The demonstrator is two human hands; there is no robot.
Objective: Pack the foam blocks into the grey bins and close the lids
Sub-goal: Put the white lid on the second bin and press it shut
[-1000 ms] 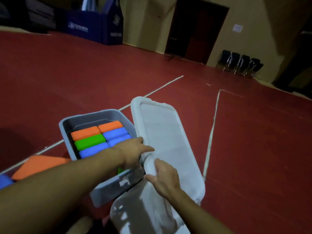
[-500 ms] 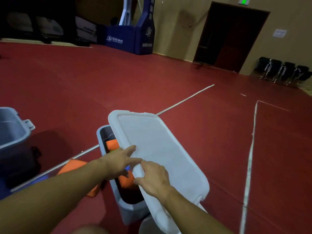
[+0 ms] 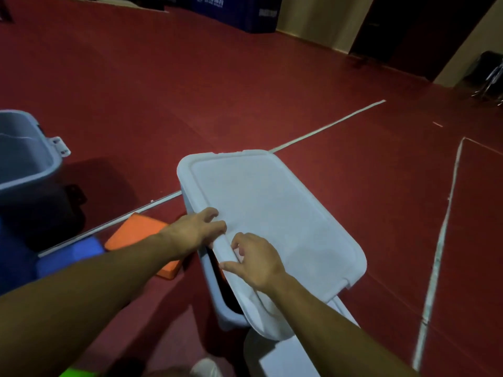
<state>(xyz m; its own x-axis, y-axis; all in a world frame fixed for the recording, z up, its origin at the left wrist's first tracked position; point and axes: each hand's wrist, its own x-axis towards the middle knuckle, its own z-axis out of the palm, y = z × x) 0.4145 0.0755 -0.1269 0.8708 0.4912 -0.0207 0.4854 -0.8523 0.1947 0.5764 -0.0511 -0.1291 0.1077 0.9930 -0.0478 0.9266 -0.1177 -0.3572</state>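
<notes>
Your left hand [image 3: 200, 229] holds the near-left long edge of the white lid [image 3: 272, 221], fingers curled over the rim, while your right hand [image 3: 255, 263] pinches the same edge just beside it, thumb under the lip and fingers bent on top. Both grips are clamped on the lid, and both sit on one side of it; the opposite long edge and the far-right corner are unsupported. The lid lies over the grey bin [image 3: 217, 300] but is not seated: it is skewed, its long axis running from upper left to lower right, and a dark gap shows between the lid edge and the bin wall directly below your hands, with a patch of orange visible inside. The bin's far rim is hidden under the lid, so alignment there cannot be confirmed. The coming move turns on this offset: judged from the gap, the lid needs to shift toward you and to your left until its rim drops over the bin wall, then be pressed down. Your left hand is nearer the exposed wall and is better placed to guide the edge. An orange foam block [image 3: 141, 240] and a blue foam block [image 3: 70, 254] lie on the floor to the left, near a second open grey bin [image 3: 30, 159], and are not yet packed.
</notes>
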